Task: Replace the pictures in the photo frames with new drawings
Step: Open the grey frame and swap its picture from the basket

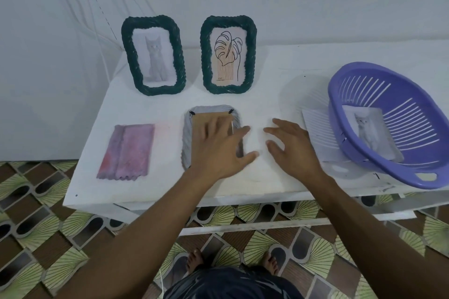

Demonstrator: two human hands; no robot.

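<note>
Here, left hand [218, 145] flat and open on the face-down frame [194, 133] in the middle of the white table [267, 94]. Right hand [289, 145] open just beside, holding nothing.

Your arms are bare from the bottom edge of the view right up to the wrists: no sleeves, no watch, no bands or rings that can be made out. Your left hand [218, 150] and right hand [292, 147] are ungloved. Low in the view you wear a dark navy garment [233, 283] with a pale, streaky pattern. Your feet [194, 261] sit in open sandals, toes uncovered.
</note>
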